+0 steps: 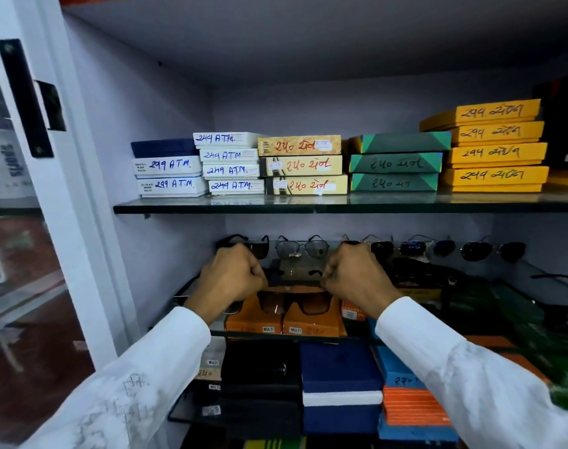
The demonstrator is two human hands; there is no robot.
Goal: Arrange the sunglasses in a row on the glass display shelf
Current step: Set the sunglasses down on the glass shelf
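I hold a pair of dark brown-lensed sunglasses (294, 301) by both ends, above orange boxes on the middle glass shelf (295, 337). My left hand (234, 275) is shut on the left end and my right hand (357, 277) is shut on the right end. Behind my hands a row of sunglasses stands along the back of that shelf: a black-framed pair (255, 247) partly hidden by my left hand, an aviator pair (302, 247), and several more aviators (493, 251) to the right.
An upper glass shelf (308, 205) carries stacks of labelled boxes in white, cream, green and yellow. Orange boxes (282, 322) lie under the held pair. Dark and blue boxes (341, 384) fill the shelf below. A white cabinet door frame (65, 189) stands at left.
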